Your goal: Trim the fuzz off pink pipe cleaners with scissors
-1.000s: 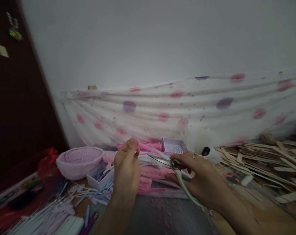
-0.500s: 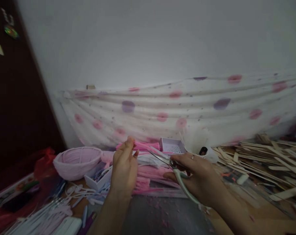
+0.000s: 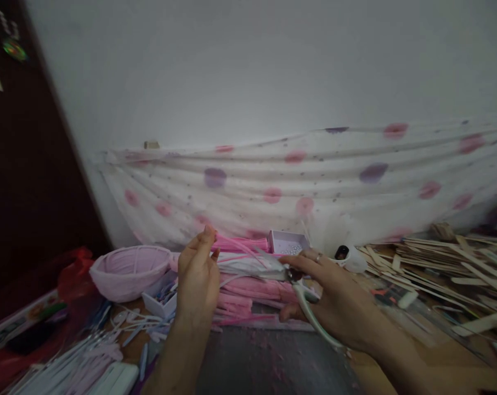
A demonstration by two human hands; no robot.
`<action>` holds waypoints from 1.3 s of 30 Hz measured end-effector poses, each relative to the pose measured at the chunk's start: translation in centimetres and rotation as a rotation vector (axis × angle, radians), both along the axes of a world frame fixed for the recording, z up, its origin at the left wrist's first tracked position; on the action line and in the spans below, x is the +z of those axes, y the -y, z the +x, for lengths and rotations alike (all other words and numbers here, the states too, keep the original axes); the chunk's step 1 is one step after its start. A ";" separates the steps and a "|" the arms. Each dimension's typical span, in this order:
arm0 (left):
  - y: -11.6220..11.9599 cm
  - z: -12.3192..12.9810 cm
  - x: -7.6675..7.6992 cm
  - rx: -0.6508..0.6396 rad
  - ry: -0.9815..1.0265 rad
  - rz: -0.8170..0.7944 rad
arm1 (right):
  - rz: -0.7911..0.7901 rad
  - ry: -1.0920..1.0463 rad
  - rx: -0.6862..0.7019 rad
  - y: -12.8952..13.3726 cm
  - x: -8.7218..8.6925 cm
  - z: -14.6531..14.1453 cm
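Observation:
My left hand [image 3: 199, 269] is closed in a pinch at its fingertips on a thin pink strip [image 3: 240, 245]. The strip slants down to the right toward the scissors. In my right hand [image 3: 333, 296] is a pair of scissors [image 3: 308, 312] with pale green handles, its blades pointing left near the strip's far end. Whether the blades touch the strip is hard to see. Behind and below lie a bundle of pink stems [image 3: 254, 243] and pink and white bundled material [image 3: 260, 288].
A grey mat [image 3: 273, 356] with pink scraps lies in front. On the left are a pale pink bowl [image 3: 129, 274] and a small box of odds and ends [image 3: 160, 302]. At the back stands a lilac tray [image 3: 289, 241] with beads. Wooden sticks [image 3: 433, 269] are piled on the right.
My left hand has moved slightly left and up, with the pink strip now stretched more visibly toward the scissors. The scissors' blades have turned, and my right hand has shifted little.

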State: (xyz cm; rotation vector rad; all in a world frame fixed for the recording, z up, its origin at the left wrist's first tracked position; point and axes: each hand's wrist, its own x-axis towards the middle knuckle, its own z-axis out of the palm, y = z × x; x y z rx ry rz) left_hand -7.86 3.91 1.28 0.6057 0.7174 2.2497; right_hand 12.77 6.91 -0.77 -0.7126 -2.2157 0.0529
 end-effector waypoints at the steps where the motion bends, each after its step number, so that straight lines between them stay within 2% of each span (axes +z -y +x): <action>1: -0.1 0.1 -0.1 0.002 -0.003 -0.007 | -0.011 0.000 0.000 0.1 0.0 0.0; 6: 0.0 0.8 -0.2 0.019 -0.041 -0.015 | 0.033 -0.009 0.008 0.2 -0.1 -0.2; 14: 0.5 2.0 -0.4 -0.019 -0.099 0.091 | 0.082 -0.011 -0.026 0.1 -0.3 -0.5; 39: 0.2 1.8 -0.5 -0.049 -0.119 0.082 | 0.225 -0.025 -0.017 -0.1 -0.3 -0.6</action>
